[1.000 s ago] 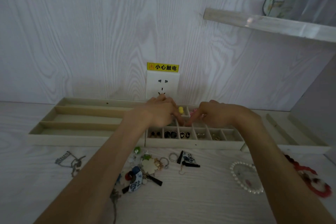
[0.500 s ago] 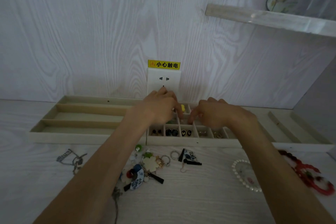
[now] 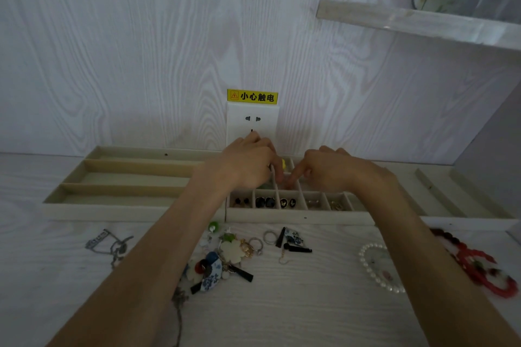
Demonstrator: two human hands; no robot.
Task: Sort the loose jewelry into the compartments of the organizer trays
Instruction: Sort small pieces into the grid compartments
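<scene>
1. Two hands over middle tray (image 3: 296, 217), far-side compartments. Left hand (image 3: 248, 166) and right hand (image 3: 327, 167) close together, fingertips nearly meeting above a divider.
2. Left hand: fingers curled down into a compartment, seemingly pinching something small; item itself hidden, cannot tell what. Right hand: index finger pointing down toward same spot, other fingers loosely curled; cannot tell if gripping anything.
3. Versus a second ago: hands barely shifted, same compartment, same pose. Yellow piece (image 3: 283, 163) unchanged between the hands. Reads as fiddling a small item into place, not a new pick.
4. Near row of middle tray already filled: dark studs (image 3: 242, 202), black ovals (image 3: 265, 202), more pairs to the right.
5. Left tray (image 3: 84, 207): long slots, nothing visible inside. Right tray (image 3: 479, 224) partly out of view.
6. Loose on surface (image 3: 310, 304), near side: charm pile (image 3: 222, 259), rings (image 3: 262, 239), pearl bracelet (image 3: 377, 270), red bead strand (image 3: 479, 267), chain (image 3: 112, 245) at left.
7. Judgement: early-to-mid task; long pieces untouched, probably meant for long slots.
</scene>
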